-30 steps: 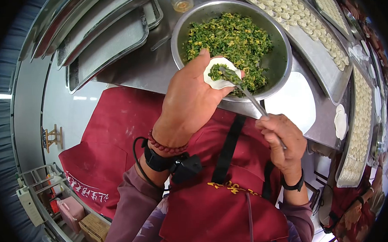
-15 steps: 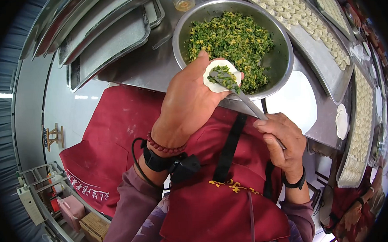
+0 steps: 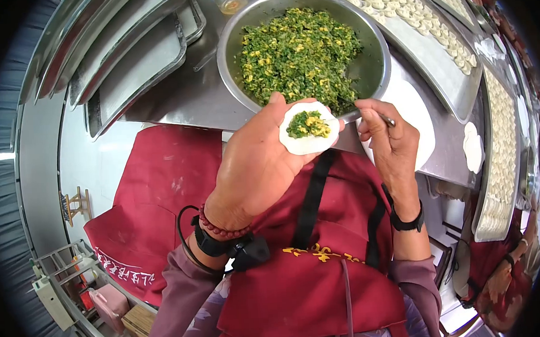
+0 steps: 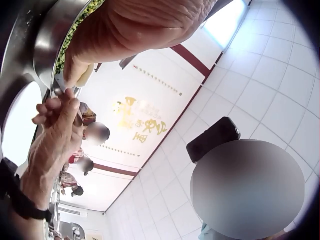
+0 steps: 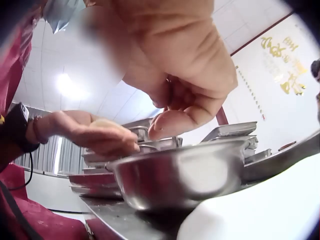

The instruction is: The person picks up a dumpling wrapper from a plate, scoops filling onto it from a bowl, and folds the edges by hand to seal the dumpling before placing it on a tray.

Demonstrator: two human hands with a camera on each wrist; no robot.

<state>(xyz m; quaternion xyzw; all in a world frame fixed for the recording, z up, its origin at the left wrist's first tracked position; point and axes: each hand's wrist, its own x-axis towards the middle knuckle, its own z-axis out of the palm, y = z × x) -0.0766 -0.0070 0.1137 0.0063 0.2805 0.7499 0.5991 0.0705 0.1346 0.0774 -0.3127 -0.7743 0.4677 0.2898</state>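
Head view: the left hand (image 3: 245, 163), palm up and clasping nothing, carries a round dough wrapper (image 3: 302, 146) above the table's (image 3: 181, 106) near edge, just before the metal bowl (image 3: 376, 71). A mound of chopped green-and-yellow filling (image 3: 309, 125) sits at the wrapper's middle; the fingers beneath are largely concealed. The right hand (image 3: 395, 140), fingers curled, grips a slim metal utensil (image 3: 389, 122). Only a short piece of its handle shows clearly; the working end is probably masked by the fingers. More filling lies in the bowl. A white flat piece (image 3: 415, 121), partly covered by the right hand, extends to the near edge; pale dough rounds (image 3: 473, 149) lie toward the table's near right corner. At the far edge, a glass (image 3: 231, 6) and a tray of dumplings (image 3: 425, 44) are cut off by the frame. Right wrist view: the left hand appears edge-on, the wrapper a blurred pale sliver, its filling indistinguishable.
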